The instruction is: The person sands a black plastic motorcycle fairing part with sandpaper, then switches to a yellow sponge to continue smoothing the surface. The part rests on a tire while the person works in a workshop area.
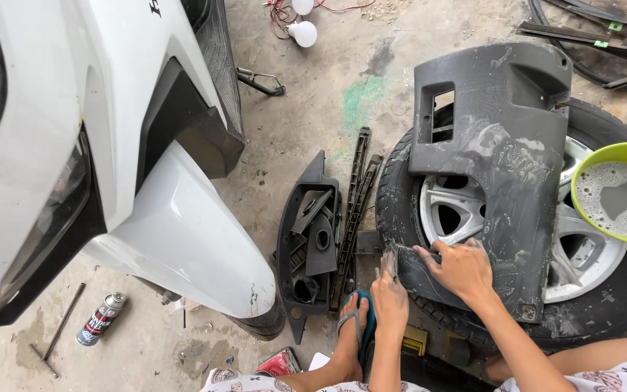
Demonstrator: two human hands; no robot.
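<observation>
Down on the concrete floor (306, 123), a soapy dark plastic panel (495, 167) lies across a car wheel (604, 290); the right hand (462, 268) presses flat, fingers spread, on its lower left corner, while the left hand (390, 294) grips that corner's edge.

Stained grey concrete floor (306, 123), green paint patch (363, 98), even daylight

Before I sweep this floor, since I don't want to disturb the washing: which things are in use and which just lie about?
In use: soapy grey panel, left hand, right hand, tyre under it, green bowl of suds.

Lying about: spray can, black trim parts, light bulbs, metal rod.
</observation>
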